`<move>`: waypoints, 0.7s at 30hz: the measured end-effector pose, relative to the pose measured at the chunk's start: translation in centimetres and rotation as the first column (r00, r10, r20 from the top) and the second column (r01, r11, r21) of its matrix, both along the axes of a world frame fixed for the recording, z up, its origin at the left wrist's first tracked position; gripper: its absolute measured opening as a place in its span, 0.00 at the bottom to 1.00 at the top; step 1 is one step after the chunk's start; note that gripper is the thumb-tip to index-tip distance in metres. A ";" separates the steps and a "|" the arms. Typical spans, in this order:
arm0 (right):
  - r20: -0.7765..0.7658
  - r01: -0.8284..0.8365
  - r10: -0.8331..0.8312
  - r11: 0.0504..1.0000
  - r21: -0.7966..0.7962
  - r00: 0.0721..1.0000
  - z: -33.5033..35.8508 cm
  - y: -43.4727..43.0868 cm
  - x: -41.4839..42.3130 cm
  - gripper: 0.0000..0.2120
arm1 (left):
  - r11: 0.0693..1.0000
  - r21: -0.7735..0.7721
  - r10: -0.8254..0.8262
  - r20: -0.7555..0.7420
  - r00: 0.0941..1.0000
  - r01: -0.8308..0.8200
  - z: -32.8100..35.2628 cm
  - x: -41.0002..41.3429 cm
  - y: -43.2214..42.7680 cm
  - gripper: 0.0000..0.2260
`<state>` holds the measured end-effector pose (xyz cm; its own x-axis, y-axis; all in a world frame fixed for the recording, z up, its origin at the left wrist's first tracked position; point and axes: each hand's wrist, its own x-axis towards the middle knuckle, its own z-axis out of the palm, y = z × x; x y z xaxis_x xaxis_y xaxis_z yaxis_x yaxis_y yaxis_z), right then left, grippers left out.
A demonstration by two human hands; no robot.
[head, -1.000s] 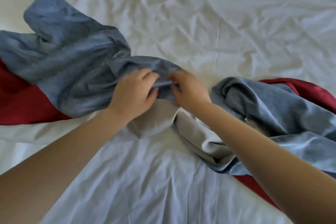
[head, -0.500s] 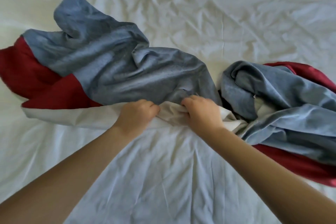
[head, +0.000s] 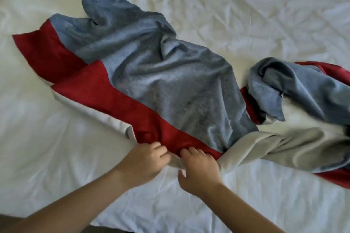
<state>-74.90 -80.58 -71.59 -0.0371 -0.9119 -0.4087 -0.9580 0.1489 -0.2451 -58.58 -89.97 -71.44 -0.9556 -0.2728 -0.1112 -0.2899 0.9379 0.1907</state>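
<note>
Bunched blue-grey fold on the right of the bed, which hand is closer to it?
Right. The right hand grips the near edge of the garment, below-left of the bunched blue-grey fold; the left hand grips that edge farther left.

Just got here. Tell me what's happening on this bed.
A person is sorting out a blue, red and grey cloth on a white sheet. The left hand and right hand grip its near red edge, close together. The cloth's left part lies fairly spread out; its right part is bunched and twisted.
</note>
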 end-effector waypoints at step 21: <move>0.111 -0.418 0.407 0.903 0.102 0.907 0.4 -2.6 5.6 0.13 | 0.959 -0.181 0.243 0.124 0.962 -0.219 0.8 10.4 -3.0 0.08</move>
